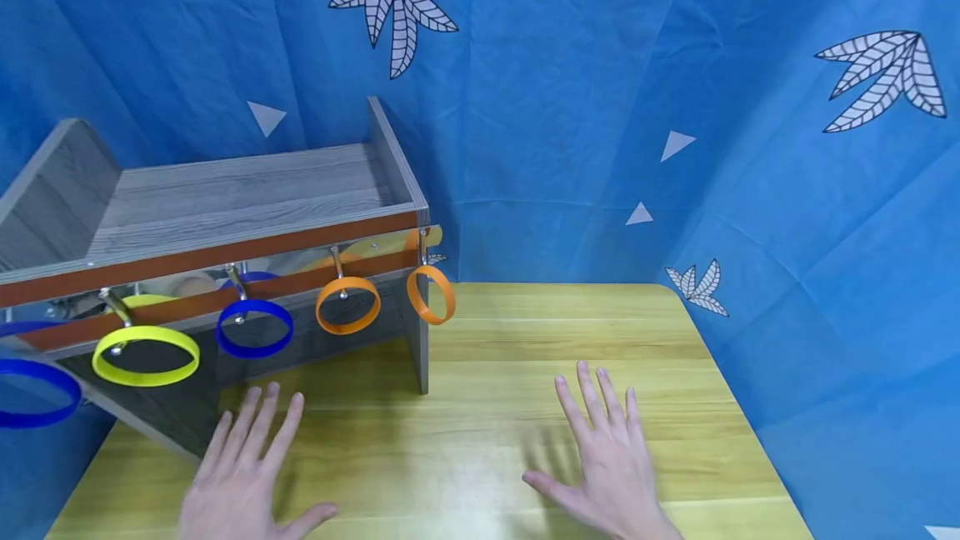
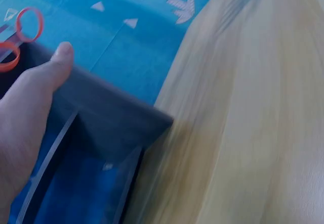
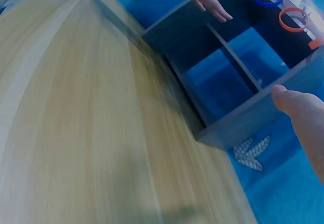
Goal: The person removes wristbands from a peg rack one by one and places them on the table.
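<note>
Both hands hover over the wooden table with fingers spread and hold nothing. In the head view my left hand (image 1: 240, 473) is at the lower left, in front of a grey wooden rack (image 1: 247, 190). Coloured rings hang from metal hooks along the rack's front: a yellow ring (image 1: 146, 380), blue rings, one of them a blue ring (image 1: 255, 352) near the middle, and orange rings, one an orange ring (image 1: 348, 328). My right hand (image 1: 607, 465) is to the right, apart from the rack. Only the thumb of each hand shows close up in its own wrist view.
The light wooden table (image 1: 525, 407) meets a blue patterned cloth (image 1: 570, 107) behind and to the right. A side panel (image 1: 418, 332) of the rack stands on the table. An orange ring (image 1: 431, 319) juts out at the rack's right corner.
</note>
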The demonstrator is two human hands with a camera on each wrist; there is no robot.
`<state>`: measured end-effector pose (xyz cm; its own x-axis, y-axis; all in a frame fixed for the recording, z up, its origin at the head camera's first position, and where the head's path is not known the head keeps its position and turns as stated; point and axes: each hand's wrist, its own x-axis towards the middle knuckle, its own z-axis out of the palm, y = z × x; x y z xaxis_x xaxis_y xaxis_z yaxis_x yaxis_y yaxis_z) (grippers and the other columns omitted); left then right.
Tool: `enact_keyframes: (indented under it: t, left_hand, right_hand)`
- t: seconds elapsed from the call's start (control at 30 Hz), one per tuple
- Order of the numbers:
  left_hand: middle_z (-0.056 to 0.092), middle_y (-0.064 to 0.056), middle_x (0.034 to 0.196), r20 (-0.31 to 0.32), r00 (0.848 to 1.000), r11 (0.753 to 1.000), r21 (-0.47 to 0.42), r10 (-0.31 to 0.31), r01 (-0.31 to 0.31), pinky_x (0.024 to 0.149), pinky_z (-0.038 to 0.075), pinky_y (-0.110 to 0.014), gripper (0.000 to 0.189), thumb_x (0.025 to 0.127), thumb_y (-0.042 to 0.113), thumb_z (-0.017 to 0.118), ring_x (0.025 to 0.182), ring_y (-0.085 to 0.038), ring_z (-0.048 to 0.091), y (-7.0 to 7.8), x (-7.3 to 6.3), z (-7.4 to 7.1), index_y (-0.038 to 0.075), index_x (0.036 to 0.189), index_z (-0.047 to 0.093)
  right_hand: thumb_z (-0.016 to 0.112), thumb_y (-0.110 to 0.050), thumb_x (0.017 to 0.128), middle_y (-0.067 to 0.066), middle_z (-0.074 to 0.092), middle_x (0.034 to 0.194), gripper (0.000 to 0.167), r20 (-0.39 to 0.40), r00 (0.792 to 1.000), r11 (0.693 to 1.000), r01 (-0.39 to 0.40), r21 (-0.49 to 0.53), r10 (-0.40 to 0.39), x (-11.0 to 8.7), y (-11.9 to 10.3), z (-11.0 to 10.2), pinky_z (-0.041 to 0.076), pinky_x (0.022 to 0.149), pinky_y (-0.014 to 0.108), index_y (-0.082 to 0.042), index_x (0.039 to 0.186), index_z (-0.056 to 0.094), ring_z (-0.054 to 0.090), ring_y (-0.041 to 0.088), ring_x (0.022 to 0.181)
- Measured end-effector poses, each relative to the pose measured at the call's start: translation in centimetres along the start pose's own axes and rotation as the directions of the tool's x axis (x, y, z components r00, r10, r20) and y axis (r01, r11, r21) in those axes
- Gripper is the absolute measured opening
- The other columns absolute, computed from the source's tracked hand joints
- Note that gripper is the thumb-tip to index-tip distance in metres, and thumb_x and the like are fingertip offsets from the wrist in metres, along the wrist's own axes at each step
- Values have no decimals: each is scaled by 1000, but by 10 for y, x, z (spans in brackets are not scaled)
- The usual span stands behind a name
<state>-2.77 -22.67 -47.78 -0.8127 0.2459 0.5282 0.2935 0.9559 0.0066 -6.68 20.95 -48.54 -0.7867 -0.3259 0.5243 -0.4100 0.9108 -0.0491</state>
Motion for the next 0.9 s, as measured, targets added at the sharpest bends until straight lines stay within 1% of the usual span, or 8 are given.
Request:
enact_keyframes:
  t: [0.13, 0.27, 0.47, 0.53, 0.67, 0.77, 0.8, 0.9]
  left_hand:
    - [30, -13, 174, -48, 996, 996, -48, -77, 75, 134, -11, -16, 122, 78, 102, 41, 166, -8, -3, -12, -10, -9, 18, 166, 32]
    - [33, -9, 173, -48, 982, 976, -128, -185, 178, 132, -5, -12, 124, 70, 84, 77, 165, -4, 9, -21, -22, -23, 19, 166, 33]
    - [52, -18, 159, -124, 940, 901, -347, -319, 260, 120, 15, 5, 112, 58, 25, 101, 150, 14, 29, -33, -36, -41, 14, 157, 50]
    - [57, -21, 154, -147, 913, 879, -364, -381, 308, 115, 19, 8, 106, 59, 16, 100, 143, 18, 33, -37, -38, -44, 14, 154, 53]
    - [62, -23, 147, -143, 814, 809, -299, -562, 506, 117, 23, 3, 90, 72, 15, 95, 143, -22, 59, -40, -39, -48, 16, 153, 56]
    - [66, -24, 143, -125, 729, 732, -253, -673, 632, 120, 30, -4, 73, 83, 17, 89, 120, -52, 66, -41, -35, -49, 12, 150, 59]
    - [67, -24, 141, -136, 705, 713, -250, -696, 655, 119, 31, -4, 67, 86, 16, 87, 119, -50, 66, -42, -33, -48, 11, 147, 61]
    - [72, -27, 130, -224, 662, 696, -306, -715, 649, 104, 32, 5, 49, 90, 11, 82, 113, -5, 69, -52, -29, -42, 3, 136, 67]
  right_hand:
    - [40, -92, 90, 18, 34, 171, 106, -40, 999, 998, 27, 58, -25, 10, -10, 4, -6, 142, 36, -15, 163, 39, 32, 38, 159]
    - [54, -83, 91, 17, 35, 171, 101, -23, 1000, 987, 14, 159, -10, 20, -21, 8, 4, 142, 30, -14, 163, 39, 43, 41, 152]
    - [76, -55, 91, 13, 49, 163, 82, -106, 994, 931, 6, 366, 35, 39, -35, 19, 54, 117, 55, -13, 157, 49, 57, 38, 142]
    - [83, -42, 89, 13, 56, 157, 75, -155, 987, 899, 28, 437, 45, 46, -38, 24, 62, 105, 59, -12, 151, 55, 63, 37, 136]
    - [88, -21, 83, 12, 64, 147, 67, -199, 979, 843, 67, 533, 48, 58, -46, 32, 65, 101, 55, -11, 143, 62, 68, 34, 128]
    - [87, -16, 83, 13, 67, 141, 64, -185, 982, 818, 70, 571, 45, 67, -51, 36, 65, 103, 50, -8, 142, 62, 69, 32, 125]
    - [86, -16, 84, 14, 67, 140, 63, -167, 985, 806, 61, 589, 48, 70, -53, 37, 65, 103, 48, -8, 141, 62, 69, 32, 125]
    - [85, -12, 86, 14, 69, 137, 59, -105, 992, 735, 22, 678, 67, 80, -57, 39, 67, 101, 42, -6, 140, 62, 69, 30, 122]
